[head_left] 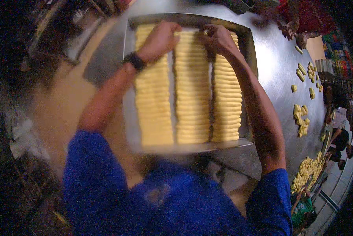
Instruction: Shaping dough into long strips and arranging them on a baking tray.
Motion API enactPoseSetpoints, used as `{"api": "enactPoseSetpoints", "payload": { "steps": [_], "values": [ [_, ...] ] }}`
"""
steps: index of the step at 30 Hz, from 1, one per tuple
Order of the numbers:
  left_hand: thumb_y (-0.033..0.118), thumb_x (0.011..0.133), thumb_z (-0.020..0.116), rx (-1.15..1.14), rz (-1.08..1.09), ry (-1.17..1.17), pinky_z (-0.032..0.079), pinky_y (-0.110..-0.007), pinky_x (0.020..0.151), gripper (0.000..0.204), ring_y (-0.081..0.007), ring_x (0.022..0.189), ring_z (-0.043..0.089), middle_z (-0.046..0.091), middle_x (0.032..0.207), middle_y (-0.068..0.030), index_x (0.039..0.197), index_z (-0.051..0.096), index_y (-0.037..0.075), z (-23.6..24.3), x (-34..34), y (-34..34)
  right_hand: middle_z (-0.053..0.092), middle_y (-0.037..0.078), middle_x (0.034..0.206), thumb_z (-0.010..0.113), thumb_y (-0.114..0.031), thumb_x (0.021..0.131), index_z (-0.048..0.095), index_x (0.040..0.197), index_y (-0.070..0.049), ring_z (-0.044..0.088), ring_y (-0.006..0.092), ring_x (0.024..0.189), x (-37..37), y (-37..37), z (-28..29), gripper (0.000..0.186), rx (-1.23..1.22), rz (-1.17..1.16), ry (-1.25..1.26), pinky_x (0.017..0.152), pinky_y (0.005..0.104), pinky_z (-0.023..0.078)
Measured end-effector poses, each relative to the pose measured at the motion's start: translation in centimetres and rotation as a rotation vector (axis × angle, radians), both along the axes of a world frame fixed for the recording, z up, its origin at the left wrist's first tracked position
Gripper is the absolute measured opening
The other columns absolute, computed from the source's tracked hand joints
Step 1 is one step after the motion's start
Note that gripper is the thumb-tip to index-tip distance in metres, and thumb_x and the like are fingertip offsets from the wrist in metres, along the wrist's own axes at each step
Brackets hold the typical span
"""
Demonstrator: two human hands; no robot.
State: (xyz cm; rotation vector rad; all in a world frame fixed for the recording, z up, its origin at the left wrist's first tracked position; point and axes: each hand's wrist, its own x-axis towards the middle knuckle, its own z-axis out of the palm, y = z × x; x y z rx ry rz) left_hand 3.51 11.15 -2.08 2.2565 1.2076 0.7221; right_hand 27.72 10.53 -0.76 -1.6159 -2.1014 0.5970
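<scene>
A rectangular metal tray [233, 144] holds three long rows of pale yellow dough sticks: left [153, 106], middle [192, 106] and right [226, 106]. My left hand [164, 36], below a dark wristband, has its fingers curled at the far end of the left and middle rows. My right hand [219, 38] is bent likewise at the far end of the middle and right rows. Both fingertips are near the tray's back rim; what they grip, if anything, is hidden and blurred.
A steel table [274, 122] extends right, carrying loose dough pieces [300, 116] and a larger pile [306, 173]. Co-workers' hands [290, 29] are at upper right; more people [339, 139] line the right edge. Tan flooring or surface [62, 102] lies left of the tray.
</scene>
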Motion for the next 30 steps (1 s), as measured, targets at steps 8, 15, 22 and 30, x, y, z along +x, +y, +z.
{"api": "enactPoseSetpoints", "payload": {
  "steps": [8, 15, 22, 30],
  "values": [
    [0.027, 0.093, 0.061, 0.014, -0.057, 0.270, 0.043, -0.043, 0.104, 0.041, -0.0397, 0.118, 0.055, 0.061, 0.122, -0.0252, 0.122, 0.062, -0.002, 2.1, 0.2, -0.9, 0.069, 0.019, 0.112, 0.063, -0.029, 0.093, 0.067, 0.119, -0.008, 0.069, 0.0323, 0.095, -0.2, -1.3, 0.8, 0.033, 0.104, 0.026, -0.304, 0.083, 0.0434, 0.054],
    [0.063, 0.100, 0.036, -0.461, -0.066, -0.277, 0.027, -0.037, 0.117, 0.073, -0.0276, 0.133, 0.048, 0.058, 0.131, -0.0208, 0.137, 0.051, 0.002, 1.2, 0.3, -1.7, 0.035, 0.006, 0.158, 0.040, -0.038, 0.103, 0.037, 0.149, -0.010, 0.032, 0.0212, 0.146, 1.2, -6.6, -0.8, 0.053, 0.173, 0.284, -0.633, 0.119, 0.0617, 0.011],
    [0.070, 0.097, 0.031, -0.799, 0.077, -0.411, 0.021, -0.038, 0.120, 0.087, -0.0234, 0.141, 0.036, 0.043, 0.146, -0.0191, 0.150, 0.031, 0.000, -0.4, 0.4, -1.0, 0.035, 0.003, 0.158, 0.037, -0.033, 0.103, 0.035, 0.150, -0.009, 0.032, 0.0219, 0.146, 2.1, -4.3, -1.7, 0.052, 0.317, 0.265, -0.603, 0.117, 0.0666, 0.006],
    [0.045, 0.105, 0.031, 0.148, -0.124, 0.720, 0.013, -0.069, 0.114, 0.065, -0.0386, 0.149, 0.017, 0.025, 0.157, -0.0267, 0.147, 0.033, -0.005, 1.3, 1.3, -5.8, 0.033, 0.002, 0.159, 0.036, -0.046, 0.103, 0.033, 0.152, -0.011, 0.025, 0.0200, 0.149, 2.0, -7.2, -2.5, 0.060, 0.278, 0.219, -0.530, 0.118, 0.0644, -0.004]
  ]
}}
